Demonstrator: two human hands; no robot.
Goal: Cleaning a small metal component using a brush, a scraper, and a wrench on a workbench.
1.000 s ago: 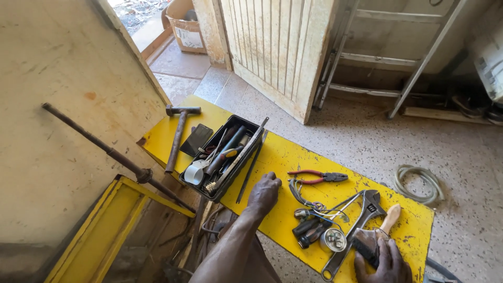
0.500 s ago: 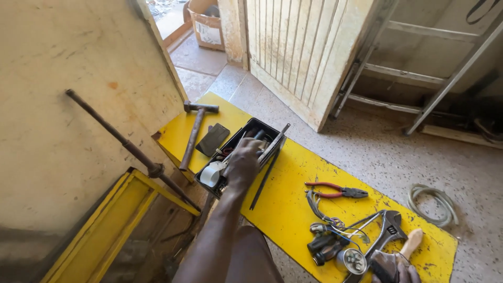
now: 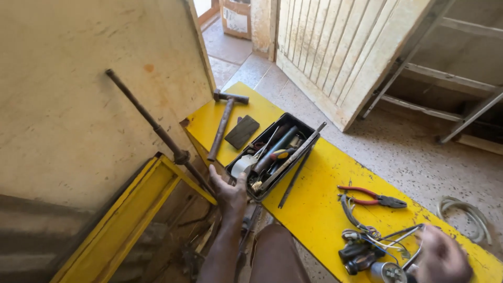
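Setting: a pale slatted wooden door [image 3: 335, 50] stands open on a speckled terrazzo floor [image 3: 414, 162]. Left of the door, a stained plaster wall [image 3: 68, 99]; right of it, a metal ladder frame [image 3: 445, 89] in shade. Beyond the door, sunlit paving [image 3: 230, 47] and a cardboard box [image 3: 237, 17].

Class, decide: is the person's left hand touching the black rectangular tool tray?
Touching. The head view shows the left hand with its thumb against the near corner of the black rectangular tool tray.

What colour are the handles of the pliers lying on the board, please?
Red, on the pliers, clearest in the head view.
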